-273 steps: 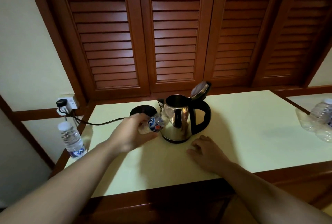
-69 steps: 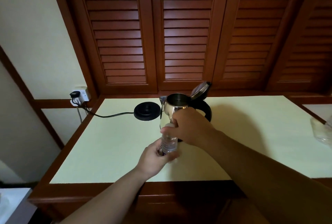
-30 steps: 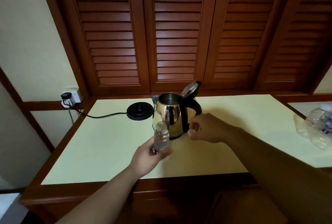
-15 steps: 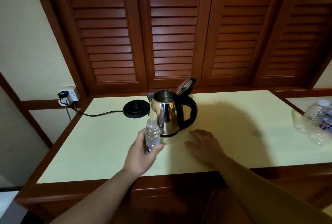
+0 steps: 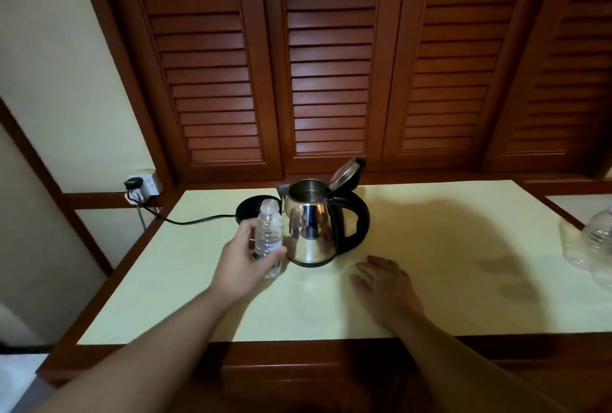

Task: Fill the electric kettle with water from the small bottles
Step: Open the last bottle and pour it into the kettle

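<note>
Kettle (image 5: 314,230) of polished steel stands on the pale tabletop (image 5: 198,280), its lid (image 5: 346,172) tipped up and back, its black handle toward the right. Just to its left the left hand (image 5: 243,262) grips a small clear bottle (image 5: 269,237) — fingers and thumb wrapped round its lower body. The bottle is upright, close beside the kettle's wall, and whether its bottom touches the table I cannot tell. The right hand (image 5: 384,283) lies palm down on the tabletop in front of the kettle and a little to the right, fingers straight and slightly spread, holding nothing. Behind the bottle sits the kettle's black round base (image 5: 251,212), apart from the kettle; its cord (image 5: 195,221) runs left to a plug in the wall socket (image 5: 144,182). At the far right edge lie clear plastic bottles (image 5: 592,243) — partly cut off by the frame. Dark wooden louvred doors (image 5: 328,58) rise behind the table.
</note>
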